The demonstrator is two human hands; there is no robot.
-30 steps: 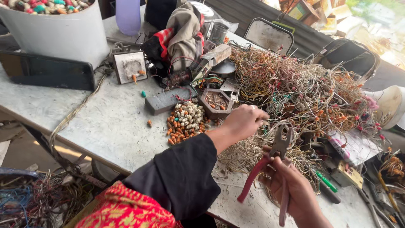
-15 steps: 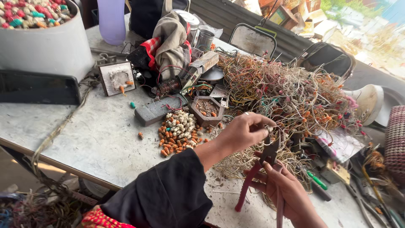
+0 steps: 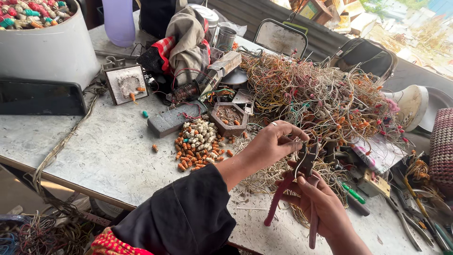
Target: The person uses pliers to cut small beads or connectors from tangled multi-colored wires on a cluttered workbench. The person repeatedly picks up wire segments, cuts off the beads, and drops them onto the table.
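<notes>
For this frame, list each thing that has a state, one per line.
Left hand: pinching a wire at the plier jaws.
Right hand: gripping the pliers' handles.
Pliers: held upright, jaws up.
Wire heap: tangled.
Bead pile: loose on the table.
Tub: full of beads.

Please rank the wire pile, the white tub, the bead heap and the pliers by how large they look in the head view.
1. Wire pile, widest by far.
2. White tub, cut off by the frame, so its full size is unsure.
3. Bead heap and pliers look alike; the pliers, in the right hand, sit nearer the camera.
</notes>
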